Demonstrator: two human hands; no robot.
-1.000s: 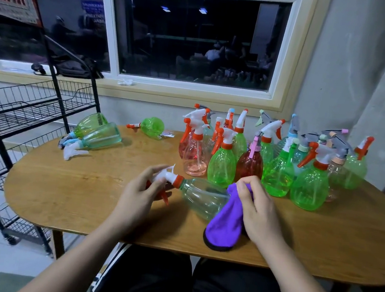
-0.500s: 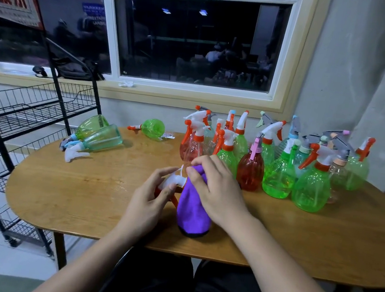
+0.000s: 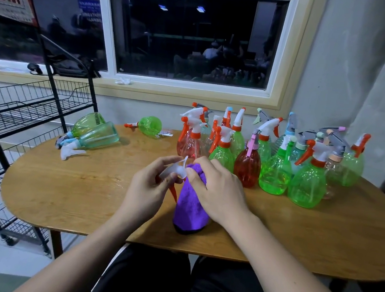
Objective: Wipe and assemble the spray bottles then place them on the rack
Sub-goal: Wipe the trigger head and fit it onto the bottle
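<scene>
We're seeing left hand (image 3: 147, 190) pinching white sprayer (image 3: 175, 169), fingers curling round it, orange trigger pointing down. Right hand (image 3: 218, 194) gripping purple cloth (image 3: 191, 210); cloth wrapping whatever is below sprayer, body hidden. Bundle standing upright on table (image 3: 71, 186), centre, near front edge. We're noting bottle cluster (image 3: 277, 162) standing behind, right; three bottles (image 3: 95, 130) lying back left, beside rack (image 3: 20, 108).

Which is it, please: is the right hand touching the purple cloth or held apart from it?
Touching. The head view shows the right hand with fingers curled over the top of the purple cloth, with no gap between them.
</scene>
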